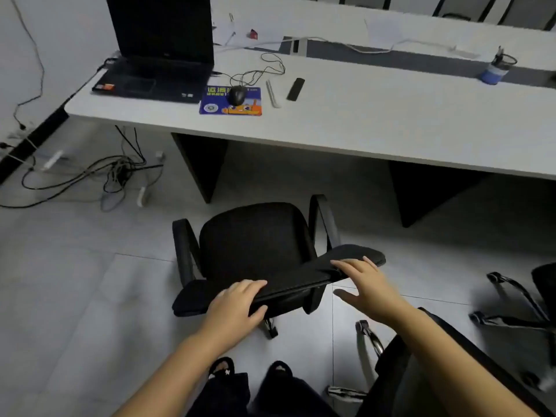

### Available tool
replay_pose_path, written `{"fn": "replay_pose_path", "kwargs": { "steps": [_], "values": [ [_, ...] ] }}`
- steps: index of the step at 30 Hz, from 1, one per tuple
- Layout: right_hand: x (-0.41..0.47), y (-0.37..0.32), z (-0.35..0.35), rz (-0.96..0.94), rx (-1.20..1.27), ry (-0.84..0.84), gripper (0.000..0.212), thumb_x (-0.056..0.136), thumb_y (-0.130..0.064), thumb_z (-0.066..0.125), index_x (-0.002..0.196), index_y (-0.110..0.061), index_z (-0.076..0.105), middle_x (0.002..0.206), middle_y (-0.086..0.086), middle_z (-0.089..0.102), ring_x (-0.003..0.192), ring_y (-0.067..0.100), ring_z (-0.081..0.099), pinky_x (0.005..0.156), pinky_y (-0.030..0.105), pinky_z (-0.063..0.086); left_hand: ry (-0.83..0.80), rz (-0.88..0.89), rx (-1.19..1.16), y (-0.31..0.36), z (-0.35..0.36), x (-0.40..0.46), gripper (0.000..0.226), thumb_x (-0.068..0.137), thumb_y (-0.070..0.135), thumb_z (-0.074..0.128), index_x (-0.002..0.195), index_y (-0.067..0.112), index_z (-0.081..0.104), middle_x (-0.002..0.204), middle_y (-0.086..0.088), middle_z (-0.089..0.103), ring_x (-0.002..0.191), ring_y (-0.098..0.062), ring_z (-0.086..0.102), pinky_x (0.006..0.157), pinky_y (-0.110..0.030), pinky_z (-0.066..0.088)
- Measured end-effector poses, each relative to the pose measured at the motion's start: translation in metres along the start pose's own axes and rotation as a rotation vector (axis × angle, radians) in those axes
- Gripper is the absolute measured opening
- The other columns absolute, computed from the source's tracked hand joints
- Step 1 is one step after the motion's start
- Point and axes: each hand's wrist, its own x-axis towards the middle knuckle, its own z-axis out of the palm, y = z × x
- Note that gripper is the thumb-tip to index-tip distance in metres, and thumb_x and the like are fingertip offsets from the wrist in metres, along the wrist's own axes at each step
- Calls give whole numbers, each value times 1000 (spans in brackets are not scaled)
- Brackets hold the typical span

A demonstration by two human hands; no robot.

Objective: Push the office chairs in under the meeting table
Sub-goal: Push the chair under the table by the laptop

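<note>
A black office chair (255,248) stands on the grey tile floor (75,296), near the person and a little way out from the long white meeting table (391,124). Its seat faces the table and its backrest top is the part nearest the person. The left hand (234,305) is wrapped over the top edge of the backrest, with fingers on the far side and the thumb underneath, so it is gripping the chair. The right hand (365,285) is spread open, with its fingertips lying on the right end of the backrest top and its thumb hanging loose below, so it is touching but not squeezing. The chair's two armrests stick up on the left and right of the seat. On the far left of the table sits an open black laptop (153,64). Just to its right is a blue mouse pad (230,105) with a black mouse (236,94) on it. A dark pen cup (498,69) stands far to the right on the table. A heap of cables (114,173) lies on the floor at the left, under the table end. Another chair (523,311) shows partly at the right edge, and a third dark chair (397,365) is close at the bottom right. The person's two feet show at the bottom.
</note>
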Motion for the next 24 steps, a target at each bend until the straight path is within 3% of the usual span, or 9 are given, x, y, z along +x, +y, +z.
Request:
{"fn": "replay_pose_path", "kwargs": {
  "steps": [3,6,8,11,13,16,18,21,24],
  "values": [
    [20,9,7,-92,-156,-25,44,86,-31,56,129,-27,46,132,-4,53,126,20,44,112,38,18,17,-38,180,-11,10,14,43,87,22,58,129,20,50,127,0,59,115,-20,55,89,-36,48],
    [39,3,11,-114,-196,-35,37,85,-29,55,121,-30,54,123,-6,62,115,20,54,99,37,36,27,-21,286,-24,12,19,38,58,11,82,94,22,70,81,1,74,66,-19,68,47,-32,56],
    [49,-2,16,-143,-217,-7,33,84,-24,55,116,-30,59,113,-4,68,103,22,62,85,34,46,44,-4,362,-32,6,22,42,44,8,86,80,25,72,64,5,71,47,-15,64,33,-25,49],
    [57,-7,26,-157,-227,88,32,73,-17,68,103,-29,67,94,-4,75,83,21,70,63,31,53,38,33,384,-50,-8,32,47,44,7,86,83,29,73,66,7,72,46,-15,64,34,-24,49],
    [63,-13,33,-153,-234,152,39,60,-17,80,94,-32,69,82,-9,75,69,16,71,48,27,51,18,53,379,-64,-20,41,44,55,6,81,90,30,72,76,6,75,56,-17,68,42,-28,53],
    [81,-28,36,-149,-191,185,43,54,-19,83,93,-34,69,82,-13,75,66,13,70,43,26,50,38,75,325,-90,-41,60,36,73,7,69,100,31,70,93,5,75,76,-19,71,59,-33,57],
    [97,-37,36,-166,-160,200,44,57,-26,82,98,-33,67,88,-13,75,70,13,71,46,26,51,18,81,318,-105,-57,77,34,76,7,64,97,33,70,95,7,75,81,-18,70,63,-32,55],
    [120,-49,33,-234,-160,264,36,73,-50,61,105,-34,64,94,-15,73,76,10,70,48,23,50,-38,85,360,-123,-81,105,26,80,11,56,90,33,68,90,9,73,81,-15,67,61,-28,49],
    [149,-61,25,-203,-159,312,50,79,-66,32,101,-35,64,90,-18,73,70,5,69,44,19,47,-74,117,390,-141,-100,137,21,82,15,52,87,30,65,86,7,72,79,-15,66,59,-29,46]
  ]
}}
